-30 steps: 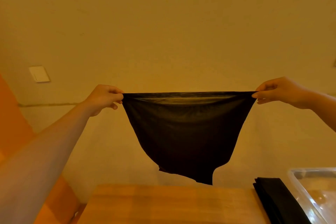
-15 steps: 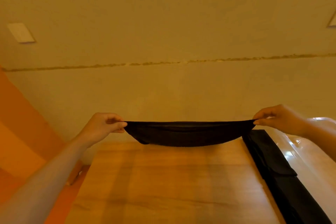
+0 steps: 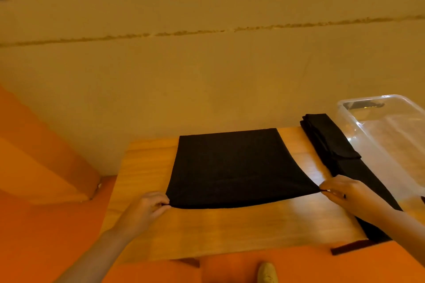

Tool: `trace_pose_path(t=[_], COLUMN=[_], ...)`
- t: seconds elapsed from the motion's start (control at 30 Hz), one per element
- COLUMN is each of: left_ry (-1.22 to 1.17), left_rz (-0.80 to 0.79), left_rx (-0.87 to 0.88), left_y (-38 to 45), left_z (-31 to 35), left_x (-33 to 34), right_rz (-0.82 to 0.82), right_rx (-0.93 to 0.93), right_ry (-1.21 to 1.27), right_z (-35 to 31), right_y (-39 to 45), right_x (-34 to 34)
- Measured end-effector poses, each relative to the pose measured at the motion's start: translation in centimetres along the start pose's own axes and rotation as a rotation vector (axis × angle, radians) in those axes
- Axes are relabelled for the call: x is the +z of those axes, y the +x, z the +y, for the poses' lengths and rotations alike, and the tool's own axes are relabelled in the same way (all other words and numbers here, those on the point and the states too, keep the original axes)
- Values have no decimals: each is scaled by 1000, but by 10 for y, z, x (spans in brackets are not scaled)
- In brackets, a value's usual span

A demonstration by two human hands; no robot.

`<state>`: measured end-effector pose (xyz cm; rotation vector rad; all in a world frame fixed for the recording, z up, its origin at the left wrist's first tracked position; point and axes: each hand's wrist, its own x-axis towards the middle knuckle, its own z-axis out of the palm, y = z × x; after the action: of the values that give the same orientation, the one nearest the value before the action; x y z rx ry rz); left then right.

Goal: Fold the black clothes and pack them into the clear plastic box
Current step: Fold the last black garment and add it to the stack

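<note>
Black garment (image 3: 230, 167) corners pinched in both hands' fingers (image 3: 164, 204).

Two hands are in view: the left hand (image 3: 150, 205) and the right hand (image 3: 345, 192), each with its grip pinched on a near corner of the same cloth. Black clothes come in two lots: one spread black cloth (image 3: 232, 167) lying flat, and one folded black pile (image 3: 333, 145) beside it; how many pieces that pile holds cannot be told. One clear plastic box (image 3: 377, 122). One wooden tabletop (image 3: 230, 232). One shoe tip (image 3: 266, 273) shows on the orange floor (image 3: 46, 225)
</note>
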<state>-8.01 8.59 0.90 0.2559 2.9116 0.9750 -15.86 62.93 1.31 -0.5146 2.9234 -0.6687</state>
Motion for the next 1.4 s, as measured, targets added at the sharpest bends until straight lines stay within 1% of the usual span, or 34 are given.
trace_pose_path(t=[0.03,0.07,0.1,0.13,0.17,0.27,0.33,0.4,0.5,0.57,0.67,0.73,0.9,1.0,1.13,1.4], left_ry=[50,91,122,142,154,180,197,204,202,158,40,1,12,25,17,-43], left_rz=[7,5,1,-3,-2,37,65,71,79,73,147,176,105,104,138,253], left_rx=[47,87,119,138,146,143,120,73,-35,-110,-234,-286,-295,-309,-330,-309], left_y=[-5,-10,-14,-19,-23,-35,-45,-56,-72,-81,-93,-103,-131,-145,-149,-146], left_z=[-5,-10,-13,-16,-17,-19,-20,-23,-22,-16,-6,2,25,31,40,59], left_x=[7,13,19,24,28,41,48,55,62,67,74,80,93,100,103,88], right_rz=[32,30,14,44,42,61,7,-30,-28,-20,-43,-55,-90,-101,-73,3], right_rx=[-59,-104,-110,-164,-202,-310,-355,-362,-332,-304,-248,-227,-172,-158,-133,-63], right_ry=[-62,-91,-111,-134,-158,-207,-225,-208,-180,-147,-123,-104,-94,-77,-39,37], right_z=[-4,-9,-16,-10,-11,-17,-23,-20,-12,-8,-1,3,6,6,5,-6], right_y=[-4,-9,-16,-22,-28,-36,-39,-44,-52,-59,-73,-86,-112,-126,-132,-125], right_x=[5,10,12,21,24,32,39,48,56,60,68,74,76,76,72,60])
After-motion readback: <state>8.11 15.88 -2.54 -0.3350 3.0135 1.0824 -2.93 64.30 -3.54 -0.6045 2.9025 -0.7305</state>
